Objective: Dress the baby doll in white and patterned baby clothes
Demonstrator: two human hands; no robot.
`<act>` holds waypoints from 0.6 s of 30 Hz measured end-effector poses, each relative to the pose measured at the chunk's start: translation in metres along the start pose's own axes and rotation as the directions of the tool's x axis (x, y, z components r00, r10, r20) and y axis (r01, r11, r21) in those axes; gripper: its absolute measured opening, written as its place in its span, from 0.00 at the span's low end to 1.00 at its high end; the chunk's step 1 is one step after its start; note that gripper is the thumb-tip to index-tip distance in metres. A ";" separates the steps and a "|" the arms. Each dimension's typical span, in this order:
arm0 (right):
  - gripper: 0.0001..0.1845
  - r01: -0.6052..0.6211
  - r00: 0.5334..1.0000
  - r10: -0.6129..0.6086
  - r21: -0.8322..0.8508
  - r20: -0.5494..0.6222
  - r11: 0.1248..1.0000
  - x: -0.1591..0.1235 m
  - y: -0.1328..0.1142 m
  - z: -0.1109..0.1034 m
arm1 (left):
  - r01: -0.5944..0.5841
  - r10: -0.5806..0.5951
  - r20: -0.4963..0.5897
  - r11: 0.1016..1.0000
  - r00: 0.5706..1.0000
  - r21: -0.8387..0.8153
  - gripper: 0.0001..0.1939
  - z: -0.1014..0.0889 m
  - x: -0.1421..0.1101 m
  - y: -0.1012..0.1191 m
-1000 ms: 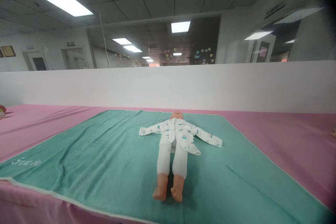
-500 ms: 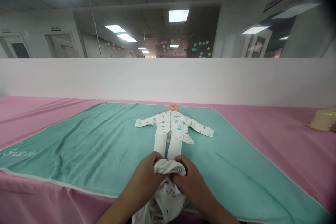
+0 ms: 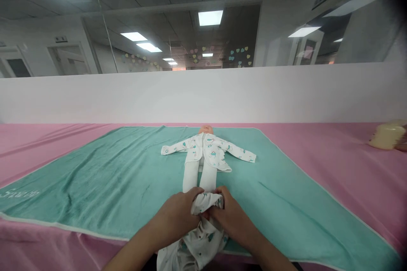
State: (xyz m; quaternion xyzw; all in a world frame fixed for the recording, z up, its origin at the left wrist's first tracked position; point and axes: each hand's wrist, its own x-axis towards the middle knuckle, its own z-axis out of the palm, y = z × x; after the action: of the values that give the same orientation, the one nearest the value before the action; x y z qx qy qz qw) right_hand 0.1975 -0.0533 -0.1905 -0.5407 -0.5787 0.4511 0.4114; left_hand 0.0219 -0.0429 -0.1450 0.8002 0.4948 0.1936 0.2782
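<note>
– Watching from my distant screen, where do I find the printed cloth (image 3: 203, 243)?
– Between both hands: I see the left hand (image 3: 182, 211) and right hand (image 3: 233, 217) gripping its bunched edge, the rest below them. Beyond, the doll (image 3: 210, 152) lies on the towel (image 3: 111, 190).

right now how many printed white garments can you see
2: the jacket on the doll, and the bunched garment held by the left hand and right hand near the towel's near edge. Another could be hidden within the folds.
</note>
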 end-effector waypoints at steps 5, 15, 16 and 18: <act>0.16 -0.021 0.994 -0.013 0.298 0.110 0.954 -0.006 -0.011 -0.014 | -0.067 0.068 -0.002 0.980 0.998 -0.189 0.31 0.001 0.000 0.015; 0.20 0.149 0.868 -0.222 0.193 0.443 0.970 0.027 -0.014 -0.067 | -0.115 0.082 -0.200 0.980 0.976 -0.161 0.15 -0.011 0.044 0.007; 0.19 0.166 0.839 -0.224 0.160 0.496 0.973 0.036 -0.013 -0.074 | -0.090 0.058 -0.179 0.980 0.982 -0.178 0.13 -0.011 0.048 0.005; 0.19 0.154 0.811 -0.217 0.160 0.544 0.975 0.052 -0.011 -0.084 | -0.025 0.010 -0.058 0.965 0.998 -0.261 0.12 -0.014 0.052 0.003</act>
State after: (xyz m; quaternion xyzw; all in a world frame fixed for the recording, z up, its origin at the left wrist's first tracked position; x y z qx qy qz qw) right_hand 0.2719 0.0051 -0.1591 -0.3033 -0.6980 0.5776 0.2953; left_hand 0.0390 0.0066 -0.1305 0.7551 0.4654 0.2821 0.3655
